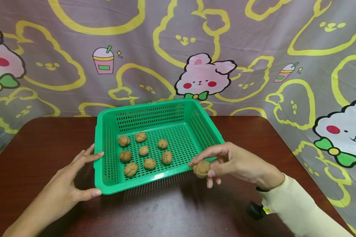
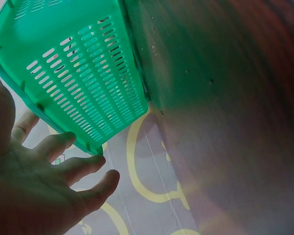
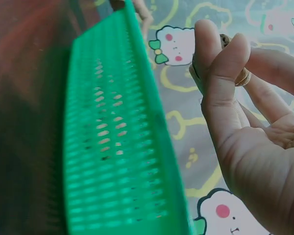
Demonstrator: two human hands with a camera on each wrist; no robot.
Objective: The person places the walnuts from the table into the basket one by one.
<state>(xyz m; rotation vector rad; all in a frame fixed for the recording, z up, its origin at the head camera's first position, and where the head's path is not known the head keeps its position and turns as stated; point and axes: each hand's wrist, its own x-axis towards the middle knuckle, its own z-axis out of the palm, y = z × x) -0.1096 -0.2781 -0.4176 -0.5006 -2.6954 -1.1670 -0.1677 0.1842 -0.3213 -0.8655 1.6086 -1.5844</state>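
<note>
Eight walnuts [image 1: 143, 150] sit loose on the floor of the green basket [image 1: 154, 110], spread over its left and middle part, none stacked. A ninth walnut [image 1: 201, 168] is outside the basket, pinched in the right hand [image 1: 234, 163] between the thumb and the fingertips, just off the basket's front right corner and slightly above the table [image 1: 38, 141]. From the head view I can't say for sure whether that nut touches the rim; it looks just beside it. In the right wrist view the fingers [image 3: 220, 83] curl up around the nut, which is mostly hidden behind them, with the basket wall [image 3: 122, 147] close on the left.

The left hand [image 1: 68, 184] is on the other side, at the basket's front left corner. Fingers are straight and spread, not clamped on anything: the thumb lies along the front corner and the fingertips reach up the left wall. The left wrist view shows the same thing, an open palm [image 2: 34, 191] with the fingers fanned out right by the slotted side of the basket [image 2: 83, 78].

The basket stands flat near the middle of the dark brown table, a bit skewed. Behind it hangs a grey cloth [image 1: 255, 49] with cartoon bunnies. The right arm has a pale yellow sleeve [image 1: 299, 207].
</note>
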